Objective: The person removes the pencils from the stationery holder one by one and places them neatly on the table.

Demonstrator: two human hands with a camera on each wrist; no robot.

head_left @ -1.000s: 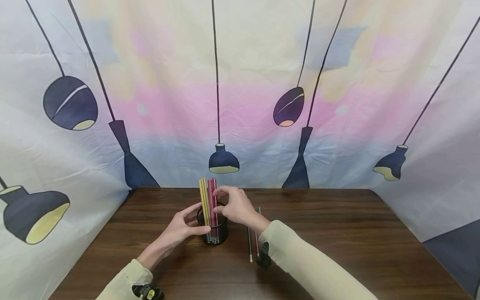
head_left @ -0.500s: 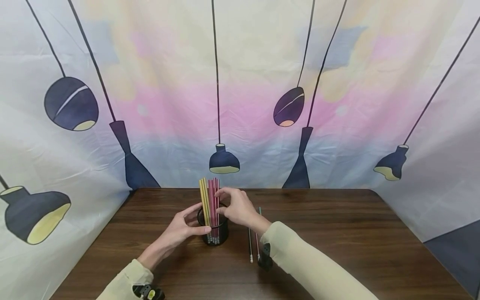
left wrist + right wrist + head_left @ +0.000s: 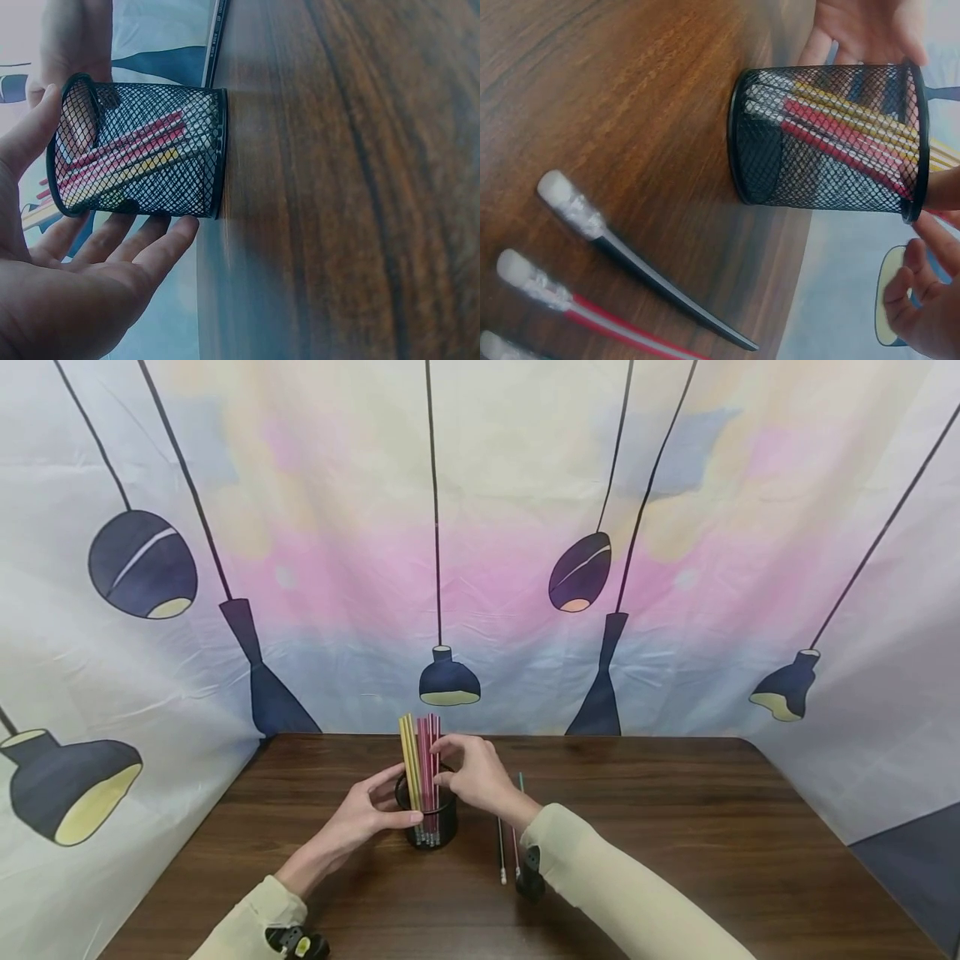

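Observation:
A black mesh pencil cup [image 3: 441,828] stands upright on the table, holding several yellow pencils [image 3: 408,756] and red-pink pencils [image 3: 425,756], eraser ends down. My left hand [image 3: 356,818] holds the cup from the left, thumb at the rim and fingers round the far side. At the upper right of the cup, my right hand [image 3: 480,777] pinches a red-pink pencil between thumb and index finger. In the right wrist view, that hand's fingers [image 3: 922,300] show beside the rim, its grip partly cut off by the frame edge.
Right of the cup, a black pencil [image 3: 502,852] and a red pencil [image 3: 515,852] lie on the wooden table [image 3: 637,843], partly under my right forearm. A green pencil tip [image 3: 521,781] shows behind the wrist. A lamp-patterned cloth [image 3: 360,568] hangs behind the table.
My right hand has shifted slightly right, and the red-pink pencils are spread a little wider at the top. The left hand stays in place on the cup.

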